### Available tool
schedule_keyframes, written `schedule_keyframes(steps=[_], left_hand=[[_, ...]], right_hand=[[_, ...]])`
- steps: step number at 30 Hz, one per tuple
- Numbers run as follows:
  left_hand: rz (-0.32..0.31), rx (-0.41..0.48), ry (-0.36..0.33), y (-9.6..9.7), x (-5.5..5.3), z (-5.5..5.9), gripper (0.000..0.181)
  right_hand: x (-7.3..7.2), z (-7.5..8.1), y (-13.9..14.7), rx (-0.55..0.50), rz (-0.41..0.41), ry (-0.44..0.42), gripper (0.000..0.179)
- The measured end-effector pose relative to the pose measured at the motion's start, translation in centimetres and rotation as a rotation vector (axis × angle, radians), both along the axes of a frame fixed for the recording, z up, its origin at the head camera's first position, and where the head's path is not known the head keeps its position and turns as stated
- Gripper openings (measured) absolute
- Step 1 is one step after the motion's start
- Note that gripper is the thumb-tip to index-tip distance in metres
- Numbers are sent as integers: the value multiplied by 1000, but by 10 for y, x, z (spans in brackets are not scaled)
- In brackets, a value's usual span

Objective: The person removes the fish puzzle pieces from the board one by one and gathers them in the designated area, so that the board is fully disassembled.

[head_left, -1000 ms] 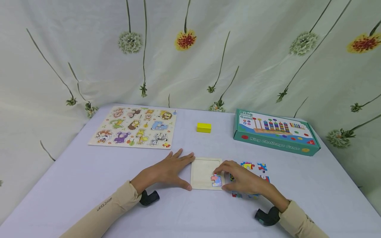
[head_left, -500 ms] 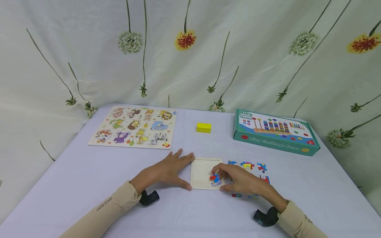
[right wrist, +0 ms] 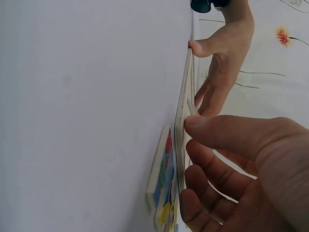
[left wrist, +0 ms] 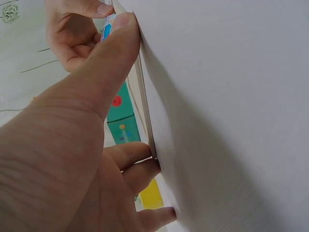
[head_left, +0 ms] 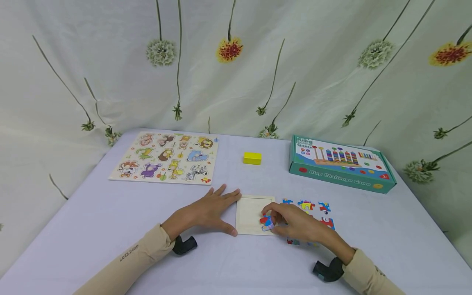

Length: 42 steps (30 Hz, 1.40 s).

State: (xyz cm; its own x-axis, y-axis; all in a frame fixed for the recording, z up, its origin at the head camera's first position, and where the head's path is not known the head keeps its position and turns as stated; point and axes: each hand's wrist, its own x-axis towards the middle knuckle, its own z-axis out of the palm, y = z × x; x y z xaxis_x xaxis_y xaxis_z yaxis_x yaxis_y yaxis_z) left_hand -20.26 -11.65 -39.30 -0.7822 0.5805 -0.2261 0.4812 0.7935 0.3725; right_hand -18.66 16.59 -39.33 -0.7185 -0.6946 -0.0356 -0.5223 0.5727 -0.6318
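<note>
A square wooden puzzle tray [head_left: 250, 211] with a raised border lies on the white cloth. My left hand [head_left: 210, 207] is spread at its left side, with thumb and fingertips touching the border; the left wrist view shows the thumb [left wrist: 126, 26] at one corner. Over the tray's near right corner, my right hand [head_left: 300, 222] pinches a red and blue jigsaw piece [head_left: 266, 220] between thumb and fingers. The piece is tilted, and its right side is partly hidden by the hand. Several loose jigsaw pieces [head_left: 307, 205] lie right of the tray, some beneath the right hand.
An animal puzzle board [head_left: 166, 157] lies at the back left. Behind the tray sits a yellow block [head_left: 252, 158]. A green Ring Challenge Game box [head_left: 341, 164] is at the back right, before a flower-patterned cloth backdrop [head_left: 317, 61].
My right hand has shifted slightly left with the jigsaw piece, which has tilted so its red and blue colours show instead of glare. The left hand has stayed in place.
</note>
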Motion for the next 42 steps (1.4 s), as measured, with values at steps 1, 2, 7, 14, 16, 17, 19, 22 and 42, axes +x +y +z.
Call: schedule_keyframes(steps=[1, 2, 7, 14, 16, 17, 19, 22, 42], left_hand=[[0, 1, 0, 0, 0, 0, 104], [0, 1, 0, 0, 0, 0, 104], [-2, 5, -2, 0, 0, 1, 104], [0, 0, -5, 0, 1, 1, 104], [-1, 2, -5, 1, 0, 1, 105], [-1, 3, -6, 1, 0, 1, 105], [-2, 3, -6, 1, 0, 1, 105], [-1, 3, -8, 1, 0, 0, 105], [1, -1, -9, 0, 0, 0, 105]], right_hand=[[0, 0, 0, -1, 1, 0, 38], [0, 0, 0, -2, 2, -1, 38], [0, 0, 0, -5, 2, -6, 38], [0, 0, 2, -20, 7, -20, 37], [-1, 0, 3, -33, 10, -31, 36], [-1, 0, 3, -39, 13, -39, 36], [-1, 1, 4, -45, 18, -53, 34], [0, 3, 6, -49, 36, -66, 33], [9, 15, 22, -39, -15, -86, 36]])
